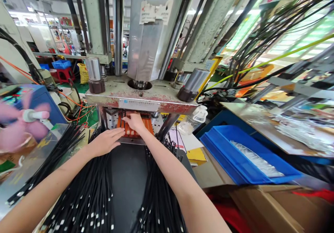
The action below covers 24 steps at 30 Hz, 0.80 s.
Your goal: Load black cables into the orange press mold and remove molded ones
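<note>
An orange-brown mould plate (150,124) with several slots and small pale pieces in its front row lies under the press head (141,99). Over the plate's middle, my right hand (135,121) reaches in with bent, closed fingers; anything between them is too small to make out. My left hand (106,141) is open, its fingers stretched toward the plate's front left corner, with nothing visible in it. Below my left forearm hangs a thick bundle of black cables (88,191) with pale metallic ends. A second black cable bundle (159,187) lies beside my right forearm.
A dark board (127,184) runs between the bundles. To the right are a clear plastic jar (191,119), a blue bin (219,153) with white pieces and a cardboard box (271,205). A pink fan (26,118) spins at left. Press columns (167,125) flank the plate.
</note>
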Tool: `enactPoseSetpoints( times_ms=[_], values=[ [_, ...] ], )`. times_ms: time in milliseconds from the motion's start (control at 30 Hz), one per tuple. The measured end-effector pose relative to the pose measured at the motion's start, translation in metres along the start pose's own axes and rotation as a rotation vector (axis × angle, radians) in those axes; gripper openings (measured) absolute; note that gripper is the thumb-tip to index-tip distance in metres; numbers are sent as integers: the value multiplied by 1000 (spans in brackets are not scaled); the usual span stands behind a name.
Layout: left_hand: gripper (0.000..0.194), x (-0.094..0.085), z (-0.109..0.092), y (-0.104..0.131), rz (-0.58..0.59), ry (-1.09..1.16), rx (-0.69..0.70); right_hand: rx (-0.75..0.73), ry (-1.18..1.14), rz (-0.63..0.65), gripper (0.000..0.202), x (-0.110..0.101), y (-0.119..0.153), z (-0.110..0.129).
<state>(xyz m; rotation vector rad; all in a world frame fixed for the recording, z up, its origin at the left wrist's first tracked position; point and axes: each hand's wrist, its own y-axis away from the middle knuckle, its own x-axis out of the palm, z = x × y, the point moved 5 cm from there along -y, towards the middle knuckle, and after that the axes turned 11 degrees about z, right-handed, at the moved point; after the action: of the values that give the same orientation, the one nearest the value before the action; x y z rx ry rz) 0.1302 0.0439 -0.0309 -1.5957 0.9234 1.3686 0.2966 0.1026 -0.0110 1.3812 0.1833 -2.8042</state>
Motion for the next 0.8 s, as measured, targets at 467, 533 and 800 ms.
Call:
enactPoseSetpoints(
  times_ms=[467, 533, 800],
  values=[
    [53, -1, 65, -121, 298, 184, -401, 153, 265, 16, 21, 5, 32, 3],
    [49, -1, 73, -133, 270, 206, -431, 182, 276, 17, 24, 4, 30, 4],
    [52, 1, 38, -55, 13, 127, -609, 260, 441, -42, 26, -32, 111, -36]
  ],
)
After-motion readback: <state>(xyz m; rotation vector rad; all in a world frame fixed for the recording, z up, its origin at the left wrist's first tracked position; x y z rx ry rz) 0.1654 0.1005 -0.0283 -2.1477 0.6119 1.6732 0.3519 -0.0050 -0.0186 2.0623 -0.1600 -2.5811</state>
